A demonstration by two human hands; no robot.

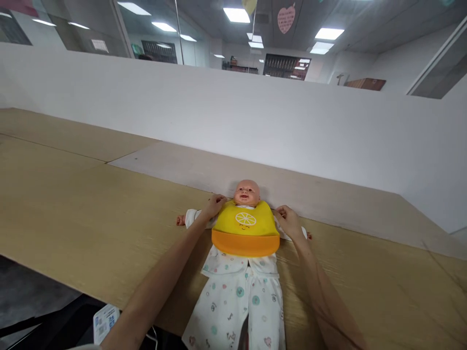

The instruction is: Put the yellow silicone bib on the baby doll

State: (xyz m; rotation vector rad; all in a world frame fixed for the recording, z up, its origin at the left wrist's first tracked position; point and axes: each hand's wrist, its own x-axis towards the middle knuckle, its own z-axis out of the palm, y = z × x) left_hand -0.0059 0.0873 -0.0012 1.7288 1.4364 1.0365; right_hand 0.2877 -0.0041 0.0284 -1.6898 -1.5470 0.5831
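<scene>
A bald baby doll point(247, 189) lies on its back, wearing a white top and white patterned trousers point(228, 301). Over its chest is a yellow bib point(226, 218) with a white citrus-slice print and an orange catch pocket point(245, 243) along the bottom. My left hand point(214, 206) is closed at the bib's upper left edge, by the doll's shoulder. On the other side, my right hand point(289, 222) has its fingers bent together over the doll's sleeve, close to the bib's right edge. What lies between these fingertips is hidden. The doll's arms stretch out sideways beneath my hands.
The doll rests on a wooden table point(138, 214), its head near a pale strip point(310, 194) at the back. Behind rises a white wall point(226, 116) with windows above. At the lower left, below the table edge, a white printed label point(105, 322) lies on something black.
</scene>
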